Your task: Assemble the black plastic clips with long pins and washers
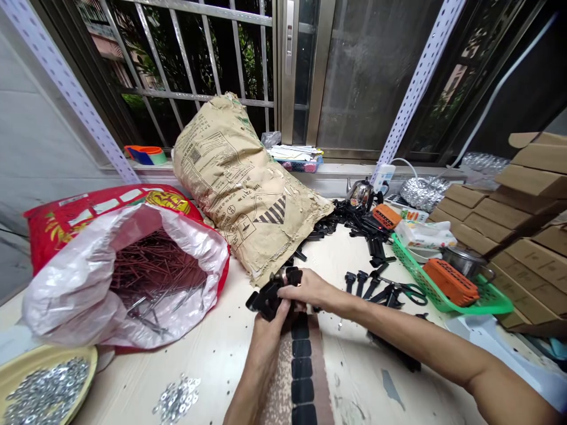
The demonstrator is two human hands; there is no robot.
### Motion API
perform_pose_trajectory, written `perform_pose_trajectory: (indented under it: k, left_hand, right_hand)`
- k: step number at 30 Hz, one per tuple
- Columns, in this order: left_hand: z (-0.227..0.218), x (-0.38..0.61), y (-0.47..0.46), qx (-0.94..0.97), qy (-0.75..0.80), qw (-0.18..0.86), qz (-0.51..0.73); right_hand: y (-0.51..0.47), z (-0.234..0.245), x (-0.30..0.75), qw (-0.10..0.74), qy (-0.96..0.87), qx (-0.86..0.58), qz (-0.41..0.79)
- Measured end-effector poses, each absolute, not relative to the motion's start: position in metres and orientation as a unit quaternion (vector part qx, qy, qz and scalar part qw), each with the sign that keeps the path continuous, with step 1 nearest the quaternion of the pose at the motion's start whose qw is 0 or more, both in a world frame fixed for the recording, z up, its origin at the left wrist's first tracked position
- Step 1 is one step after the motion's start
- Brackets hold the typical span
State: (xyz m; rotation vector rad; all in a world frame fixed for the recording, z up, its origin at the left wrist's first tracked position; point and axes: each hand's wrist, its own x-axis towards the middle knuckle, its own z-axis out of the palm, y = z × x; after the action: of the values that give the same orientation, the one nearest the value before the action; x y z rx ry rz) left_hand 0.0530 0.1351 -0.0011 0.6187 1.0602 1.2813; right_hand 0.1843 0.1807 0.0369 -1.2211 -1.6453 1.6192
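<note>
Both hands meet at the middle of the table, closed around a cluster of black plastic parts [266, 300]. My left hand [271, 321] grips the cluster from below, its thumb pointing up. From the right, my right hand [310, 289] pinches the upper side of the same parts. Fingers cover much of the cluster, so its exact kind is unclear. Just below the hands runs a strip with a row of black square pads [302, 367]. Several black plastic pieces with knobbed heads [361, 282] lie right of my right hand, near green-handled scissors [414, 293].
A red-and-white sack of long brown and silver nails [155, 268] lies open at left. Washers fill a yellow bowl [86, 383], with a loose washer pile [177, 398] beside it. A tan paper sack [248, 189] leans behind. A green basket [443, 301] and cardboard boxes [527, 248] stand right.
</note>
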Motion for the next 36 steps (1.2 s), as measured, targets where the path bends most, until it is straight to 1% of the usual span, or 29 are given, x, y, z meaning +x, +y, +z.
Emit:
perform_pose_trajectory:
  k: [2, 3, 5, 6, 7, 9, 11, 12, 13, 16, 19, 22, 24, 27, 30, 32, 33, 35, 36]
  left_hand:
    - [0.002, 0.047, 0.137, 0.313, 0.467, 0.616, 0.551]
    - [0.003, 0.043, 0.139, 0.336, 0.470, 0.610, 0.542]
    - [0.004, 0.037, 0.140, 0.371, 0.487, 0.601, 0.514]
    - [0.004, 0.036, 0.141, 0.377, 0.498, 0.599, 0.501]
    - [0.003, 0.036, 0.141, 0.373, 0.507, 0.600, 0.494]
    - [0.000, 0.037, 0.140, 0.332, 0.510, 0.617, 0.499]
    - [-0.001, 0.040, 0.139, 0.259, 0.489, 0.656, 0.513]
    - [-0.001, 0.041, 0.139, 0.219, 0.476, 0.676, 0.519]
    - [-0.001, 0.041, 0.140, 0.181, 0.465, 0.691, 0.522]
    - [0.000, 0.036, 0.142, 0.114, 0.449, 0.713, 0.527]
    - [0.001, 0.030, 0.144, 0.101, 0.426, 0.724, 0.533]
    - [0.002, 0.029, 0.143, 0.097, 0.414, 0.726, 0.540]
    - [0.002, 0.032, 0.142, 0.104, 0.412, 0.723, 0.545]
    - [0.002, 0.041, 0.138, 0.128, 0.414, 0.710, 0.555]
    - [0.006, 0.053, 0.128, 0.157, 0.382, 0.717, 0.562]
    - [0.010, 0.057, 0.119, 0.177, 0.331, 0.737, 0.562]
    - [0.012, 0.057, 0.114, 0.183, 0.313, 0.743, 0.563]
    - [0.017, 0.049, 0.105, 0.181, 0.303, 0.740, 0.573]
    - [0.020, 0.041, 0.101, 0.174, 0.309, 0.733, 0.580]
  right_hand:
    - [0.181, 0.040, 0.184, 0.218, -0.541, -0.392, 0.711]
    - [0.185, 0.041, 0.188, 0.195, -0.524, -0.361, 0.746]
    - [0.198, 0.041, 0.198, 0.153, -0.539, -0.327, 0.761]
    - [0.207, 0.039, 0.204, 0.136, -0.569, -0.334, 0.739]
    - [0.217, 0.037, 0.210, 0.130, -0.610, -0.368, 0.689]
    - [0.238, 0.029, 0.218, 0.147, -0.686, -0.486, 0.521]
    - [0.257, 0.019, 0.221, 0.184, -0.706, -0.593, 0.342]
    - [0.264, 0.013, 0.221, 0.196, -0.701, -0.624, 0.284]
    - [0.269, 0.008, 0.219, 0.202, -0.695, -0.642, 0.253]
    - [0.275, -0.004, 0.214, 0.198, -0.684, -0.670, 0.211]
    - [0.268, -0.005, 0.219, 0.177, -0.677, -0.689, 0.191]
    - [0.253, 0.004, 0.236, 0.156, -0.669, -0.697, 0.205]
    - [0.237, 0.014, 0.244, 0.156, -0.666, -0.692, 0.231]
    - [0.202, 0.028, 0.239, 0.177, -0.670, -0.663, 0.284]
    - [0.159, 0.036, 0.212, 0.269, -0.687, -0.588, 0.331]
    - [0.133, 0.039, 0.189, 0.338, -0.709, -0.534, 0.313]
    - [0.122, 0.041, 0.178, 0.358, -0.724, -0.515, 0.286]
    - [0.105, 0.044, 0.157, 0.363, -0.760, -0.486, 0.235]
    - [0.099, 0.045, 0.148, 0.359, -0.773, -0.469, 0.230]
